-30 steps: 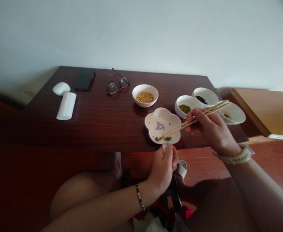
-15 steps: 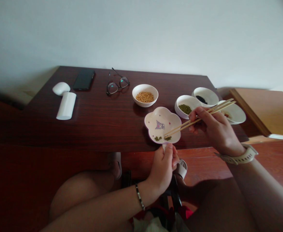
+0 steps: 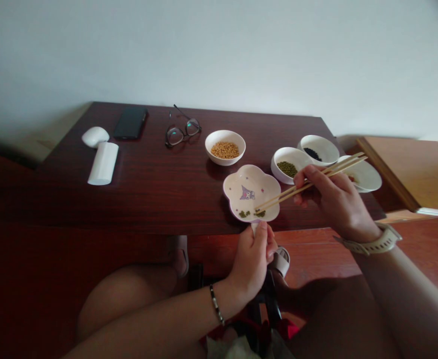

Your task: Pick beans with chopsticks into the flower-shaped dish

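Observation:
My left hand (image 3: 252, 252) is closed around the short handle of a flower-shaped dish (image 3: 250, 174), which is white with a cartoon figure and a purple rim. Small clusters of green beans (image 3: 259, 213) lie in the dish near the handle. My right hand (image 3: 331, 197) grips a pair of wooden chopsticks (image 3: 284, 195), and their tips reach down among those beans. Whether a bean is pinched between the tips I cannot tell. Behind my right hand stands a white bowl of green beans (image 3: 286, 168), partly covered by the fingers.
A bowl of yellow beans (image 3: 225, 149) stands behind the dish. At right are a bowl of black beans (image 3: 312, 154) and a white plate (image 3: 371, 177). Glasses (image 3: 183, 133), a dark flat case (image 3: 129, 122) and a white cylinder (image 3: 103, 163) are at left. A wooden cabinet (image 3: 413, 169) adjoins the table.
Almost nothing differs. The chopstick tips stay at the green beans, with only a very slight shift of the right hand to the right.

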Demonstrator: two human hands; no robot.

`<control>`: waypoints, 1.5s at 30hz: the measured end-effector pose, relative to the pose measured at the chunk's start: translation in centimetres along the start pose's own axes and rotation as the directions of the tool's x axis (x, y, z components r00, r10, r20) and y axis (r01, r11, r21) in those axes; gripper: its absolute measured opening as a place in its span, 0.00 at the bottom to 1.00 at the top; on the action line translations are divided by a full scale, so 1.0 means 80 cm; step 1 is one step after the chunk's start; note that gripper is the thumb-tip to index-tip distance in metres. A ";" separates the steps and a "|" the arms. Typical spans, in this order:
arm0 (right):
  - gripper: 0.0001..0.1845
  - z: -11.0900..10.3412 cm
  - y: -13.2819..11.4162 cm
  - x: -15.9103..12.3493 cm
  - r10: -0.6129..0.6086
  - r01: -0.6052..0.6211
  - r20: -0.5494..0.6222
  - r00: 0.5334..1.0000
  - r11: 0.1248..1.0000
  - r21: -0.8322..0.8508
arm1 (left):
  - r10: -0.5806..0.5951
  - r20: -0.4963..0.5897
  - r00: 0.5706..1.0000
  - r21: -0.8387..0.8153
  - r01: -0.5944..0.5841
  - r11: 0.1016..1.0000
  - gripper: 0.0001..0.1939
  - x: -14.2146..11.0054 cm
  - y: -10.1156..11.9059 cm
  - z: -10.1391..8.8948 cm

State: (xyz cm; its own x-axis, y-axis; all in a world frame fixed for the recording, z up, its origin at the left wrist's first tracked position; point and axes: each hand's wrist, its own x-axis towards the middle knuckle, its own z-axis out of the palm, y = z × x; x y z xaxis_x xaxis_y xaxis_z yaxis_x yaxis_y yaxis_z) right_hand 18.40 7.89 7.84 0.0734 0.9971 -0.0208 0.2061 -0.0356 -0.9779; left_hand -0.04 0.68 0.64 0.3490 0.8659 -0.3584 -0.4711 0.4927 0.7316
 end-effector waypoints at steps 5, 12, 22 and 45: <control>0.21 -0.001 0.005 0.000 0.002 -0.001 -0.010 1.000 1.000 0.019 | 0.003 -0.005 1.000 -0.008 -0.003 1.000 0.23 0.001 -0.002 0.002; 0.23 0.001 0.003 0.001 -0.013 0.013 -0.020 1.000 1.000 0.014 | 0.003 -0.006 1.000 -0.007 -0.003 1.000 0.23 0.002 -0.003 0.001; 0.21 -0.003 -0.002 0.005 -0.022 0.048 -0.165 0.986 0.987 0.156 | 0.000 -0.007 1.000 -0.005 0.000 1.000 0.26 0.002 -0.002 0.001; 0.16 -0.065 0.008 0.034 -0.252 0.225 -0.513 0.821 0.968 -0.115 | -0.107 0.036 0.994 -0.085 0.110 0.990 0.31 -0.016 0.004 0.004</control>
State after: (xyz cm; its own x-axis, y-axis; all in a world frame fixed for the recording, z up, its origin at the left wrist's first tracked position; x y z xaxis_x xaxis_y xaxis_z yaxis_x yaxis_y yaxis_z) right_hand 23.78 10.24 8.26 0.5090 0.7926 0.3358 0.3279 0.1822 -0.9270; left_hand -0.37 -0.31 1.49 0.4267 0.8042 -0.4137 -0.4973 0.5907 0.6354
